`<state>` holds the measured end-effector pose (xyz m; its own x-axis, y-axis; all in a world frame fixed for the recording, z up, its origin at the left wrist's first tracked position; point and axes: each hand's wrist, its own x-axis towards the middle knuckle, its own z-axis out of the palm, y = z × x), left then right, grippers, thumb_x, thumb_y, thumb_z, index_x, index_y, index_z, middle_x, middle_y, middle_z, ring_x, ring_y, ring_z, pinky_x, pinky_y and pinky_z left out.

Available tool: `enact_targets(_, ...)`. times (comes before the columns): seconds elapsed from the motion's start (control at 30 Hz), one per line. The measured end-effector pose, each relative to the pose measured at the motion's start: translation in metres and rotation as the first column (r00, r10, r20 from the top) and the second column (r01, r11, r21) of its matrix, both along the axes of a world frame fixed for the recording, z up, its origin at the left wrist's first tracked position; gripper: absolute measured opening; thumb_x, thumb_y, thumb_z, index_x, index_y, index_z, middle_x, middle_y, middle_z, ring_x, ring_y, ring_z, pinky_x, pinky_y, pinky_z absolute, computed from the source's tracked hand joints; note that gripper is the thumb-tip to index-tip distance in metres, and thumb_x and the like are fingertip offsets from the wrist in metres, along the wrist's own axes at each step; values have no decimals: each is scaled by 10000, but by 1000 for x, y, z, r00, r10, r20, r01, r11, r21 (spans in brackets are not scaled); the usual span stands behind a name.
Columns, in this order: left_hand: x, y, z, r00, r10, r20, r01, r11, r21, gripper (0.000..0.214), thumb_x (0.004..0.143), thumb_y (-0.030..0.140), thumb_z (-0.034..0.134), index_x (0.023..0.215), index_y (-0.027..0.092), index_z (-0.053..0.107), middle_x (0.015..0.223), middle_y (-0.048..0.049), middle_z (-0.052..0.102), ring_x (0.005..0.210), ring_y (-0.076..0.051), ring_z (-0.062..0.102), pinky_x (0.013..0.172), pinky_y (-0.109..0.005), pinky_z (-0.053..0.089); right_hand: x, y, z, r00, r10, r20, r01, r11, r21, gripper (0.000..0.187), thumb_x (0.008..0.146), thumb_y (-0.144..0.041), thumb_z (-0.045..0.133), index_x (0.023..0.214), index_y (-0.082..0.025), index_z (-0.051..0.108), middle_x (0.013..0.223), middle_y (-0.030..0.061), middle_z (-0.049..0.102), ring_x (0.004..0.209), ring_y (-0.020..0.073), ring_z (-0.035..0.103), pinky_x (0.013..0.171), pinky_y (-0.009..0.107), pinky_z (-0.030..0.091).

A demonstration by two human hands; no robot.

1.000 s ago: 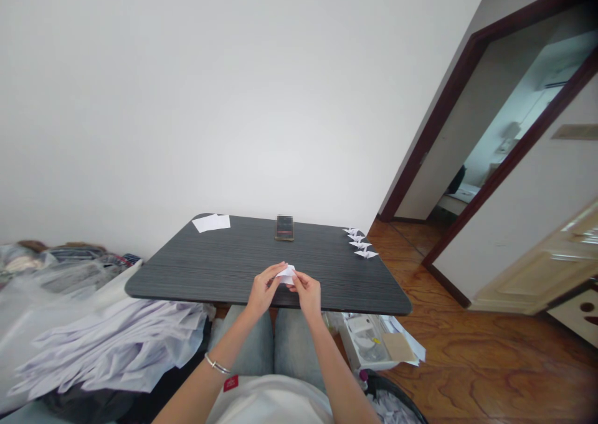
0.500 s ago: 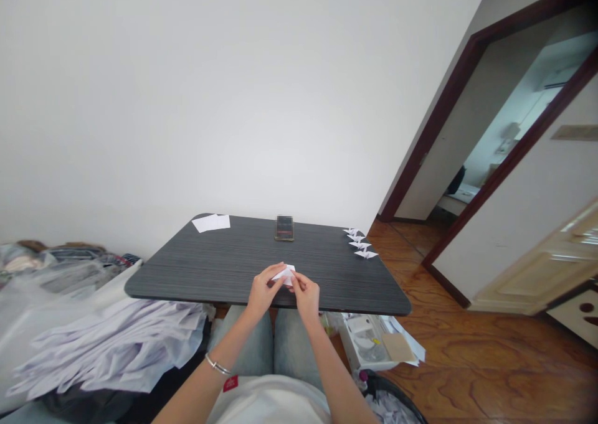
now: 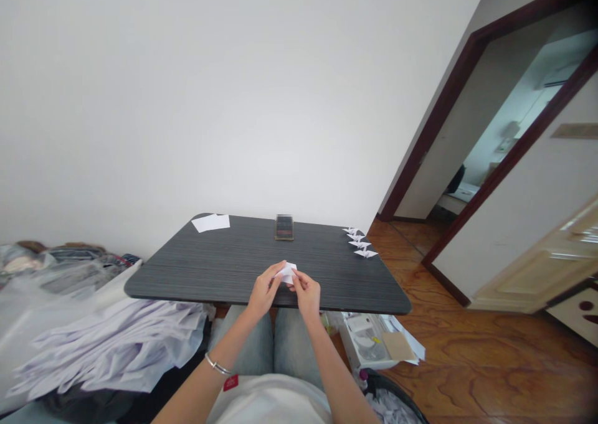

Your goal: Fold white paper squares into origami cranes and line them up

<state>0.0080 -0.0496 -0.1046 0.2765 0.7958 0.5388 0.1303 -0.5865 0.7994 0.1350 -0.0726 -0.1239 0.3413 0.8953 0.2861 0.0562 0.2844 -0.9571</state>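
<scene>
A small folded piece of white paper (image 3: pixel 288 271) is pinched between both hands just above the near edge of the dark wood-grain table (image 3: pixel 224 268). My left hand (image 3: pixel 264 290) grips its left side with thumb and fingers closed. My right hand (image 3: pixel 308 293) pinches its right side. A silver bracelet (image 3: pixel 217 365) circles my left wrist.
On the table's far side stand a phone (image 3: pixel 284 227), flat white paper sheets (image 3: pixel 211 222) at the far left, and several folded paper cranes (image 3: pixel 359 242) at the far right. A heap of white paper (image 3: pixel 107 343) lies left of my knees; a box (image 3: pixel 374 340) and bin sit right.
The hands and the folded paper have barely shifted; the fingers made small adjustments on the paper. Nothing else moved.
</scene>
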Motion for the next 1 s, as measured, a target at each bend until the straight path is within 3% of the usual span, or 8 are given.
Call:
enact_targets(0.27, -1, 4, -3, 992, 28, 123, -16, 995, -100, 289, 803, 249, 452, 1033, 168, 607, 1054, -87, 621, 875, -196, 600, 673, -299, 524, -1, -2, 2, 999, 30, -32, -30, 999, -9, 318, 741, -320, 550, 971, -117, 632, 793, 77, 683, 632, 188, 637, 564, 289, 533)
enact_targets(0.47, -3, 0, -2, 986, 46, 158, -21, 987, -160, 281, 792, 261, 469, 1018, 165, 606, 1005, -76, 641, 838, -198, 613, 597, -268, 532, -2, -3, 4, 987, -55, 153, 36, 991, 128, 203, 726, -313, 582, 841, -163, 657, 862, 61, 590, 651, 132, 558, 502, 206, 473)
enact_targets(0.6, -4, -1, -2, 993, 23, 117, -14, 997, -78, 235, 761, 212, 511, 952, 169, 640, 1052, -88, 628, 967, -226, 576, 639, -279, 531, -2, -3, 5, 964, -142, 224, 111, 983, 149, 150, 719, -302, 588, 748, -170, 653, 743, 26, 538, 586, 112, 506, 463, 191, 428)
enact_targets(1.0, -7, 1, 1, 998, -63, 7, 63, 996, 57, 271, 786, 145, 472, 967, 217, 660, 1158, -83, 574, 1047, -204, 535, 909, -374, 403, -1, -7, 13, 995, 99, 27, -100, 994, 44, 132, 755, -257, 508, 731, -148, 578, 549, -11, 570, 471, 110, 533, 480, 218, 451)
